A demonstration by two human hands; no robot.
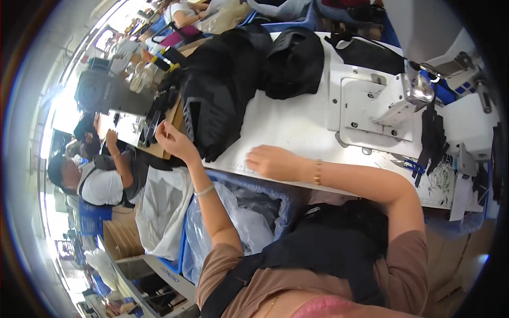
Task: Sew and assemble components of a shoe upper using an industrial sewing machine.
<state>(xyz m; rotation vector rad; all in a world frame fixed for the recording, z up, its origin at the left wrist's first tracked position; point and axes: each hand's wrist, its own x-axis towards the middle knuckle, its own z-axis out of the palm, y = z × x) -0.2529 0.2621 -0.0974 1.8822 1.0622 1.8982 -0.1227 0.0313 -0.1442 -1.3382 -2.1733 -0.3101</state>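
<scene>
A pile of black cloth pieces (pixel 222 85) lies on the white sewing table (pixel 286 124), and a separate bunch of black cloth (pixel 294 63) is on its right. My left hand (pixel 175 143) is raised at the left edge of the pile, fingers loosely bent and apart, with nothing visible in them. My right hand (pixel 268 161) hovers or rests over the table's front edge, just right of the pile's near end. Its fingers are a little blurred, stretched to the left, and hold nothing visible.
A white sewing machine (pixel 395 106) stands on the right, with blue snips (pixel 413 167), black straps (pixel 432 138) and a tangle of white thread (pixel 442 175) near it. Below the table edge sits a plastic-lined blue bin (pixel 238 212). A co-worker (pixel 103 180) sits at the left.
</scene>
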